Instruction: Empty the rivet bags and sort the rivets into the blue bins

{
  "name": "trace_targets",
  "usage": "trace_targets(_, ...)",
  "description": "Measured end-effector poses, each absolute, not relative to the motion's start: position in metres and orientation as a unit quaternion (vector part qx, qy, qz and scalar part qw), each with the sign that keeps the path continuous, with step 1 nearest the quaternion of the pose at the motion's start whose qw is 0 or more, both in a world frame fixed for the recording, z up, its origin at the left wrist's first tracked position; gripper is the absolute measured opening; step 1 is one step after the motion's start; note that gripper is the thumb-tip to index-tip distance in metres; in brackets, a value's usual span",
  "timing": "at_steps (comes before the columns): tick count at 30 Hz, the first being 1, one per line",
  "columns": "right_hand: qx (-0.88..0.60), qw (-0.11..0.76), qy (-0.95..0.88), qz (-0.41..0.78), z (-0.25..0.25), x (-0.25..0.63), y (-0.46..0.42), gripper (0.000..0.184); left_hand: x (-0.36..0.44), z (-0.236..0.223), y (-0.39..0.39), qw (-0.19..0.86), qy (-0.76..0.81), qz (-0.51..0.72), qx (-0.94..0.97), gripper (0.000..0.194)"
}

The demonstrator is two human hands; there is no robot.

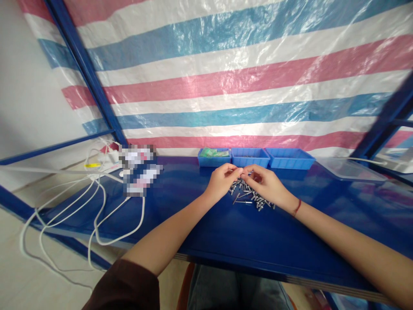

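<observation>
A loose pile of silvery blind rivets (pixel 258 201) lies on the blue tabletop, partly hidden by my hands. Over its left side my left hand (pixel 222 180) is closed, thumb and forefinger pinched together. My right hand (pixel 265 183) is closed too, and its fingertips meet those of the left above the pile. Whatever the fingertips hold is too small and covered to make out. Just behind the hands stands a blue bin (pixel 250 160) with some small metal pieces in it.
Left of that bin is another blue bin (pixel 214 161) holding green plastic packets; to its right stands a third blue bin (pixel 290 160). A clear plastic lid (pixel 342 168) lies at the right. White cables (pixel 105 215) and blurred items occupy the left side. Striped sheeting (pixel 226 86) hangs behind.
</observation>
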State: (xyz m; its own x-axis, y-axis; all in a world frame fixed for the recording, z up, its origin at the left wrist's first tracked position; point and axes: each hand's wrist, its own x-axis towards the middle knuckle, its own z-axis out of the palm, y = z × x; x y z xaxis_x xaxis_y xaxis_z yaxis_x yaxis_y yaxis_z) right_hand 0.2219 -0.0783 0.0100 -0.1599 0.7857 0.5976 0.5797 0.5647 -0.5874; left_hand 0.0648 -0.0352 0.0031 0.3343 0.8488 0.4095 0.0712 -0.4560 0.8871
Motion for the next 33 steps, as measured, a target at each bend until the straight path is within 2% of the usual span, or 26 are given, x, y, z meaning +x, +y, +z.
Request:
trace_targets(6,-0.465,0.492,-0.718,0.163,0.003,0.222,-0.074,0.029,0.064,0.002,-0.035,0.379,0.293,0.484,0.732,0.015)
trace_targets(12,-0.481,0.527,-0.692,0.105,0.011,0.224,-0.078,0.034,0.062,0.005,-0.038,0.309,0.289,0.461,0.780,0.017)
trace_targets(19,-0.429,0.532,-0.724,0.098,0.012,0.223,-0.079,0.020,0.063,0.008,-0.044,0.243,0.283,0.416,0.829,0.018)
trace_targets(33,-0.425,0.565,-0.693,0.139,0.008,0.220,-0.078,0.019,0.064,0.005,-0.042,0.270,0.300,0.427,0.809,0.017)
